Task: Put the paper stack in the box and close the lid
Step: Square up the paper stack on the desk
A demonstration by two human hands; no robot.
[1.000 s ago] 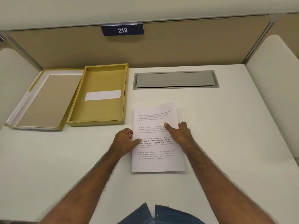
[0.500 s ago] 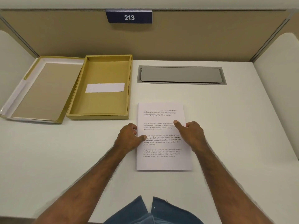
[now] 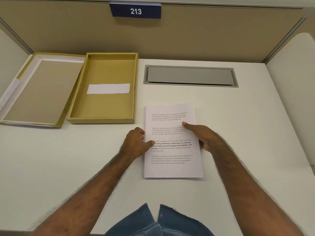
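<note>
A white paper stack (image 3: 172, 167) with printed text lies flat on the desk in front of me. My left hand (image 3: 136, 143) grips its left edge, thumb on top of the sheets. My right hand (image 3: 202, 137) grips the right edge, thumb lying across the page. To the upper left sits the open gold box (image 3: 102, 106), with only a white label strip (image 3: 108, 88) on its floor. Its lid (image 3: 40, 89) lies upside down just left of the box, its right edge tucked against the box wall.
A grey cable hatch (image 3: 190, 76) is set into the white desk (image 3: 247, 133) behind the papers. Tan partition walls close off the back and sides, with a "213" sign (image 3: 135, 11) above. Blue trousers show at the near edge.
The sheets have been squared up into a straighter stack between both hands. The view has tilted down and shifted slightly; box and lid have not moved.
</note>
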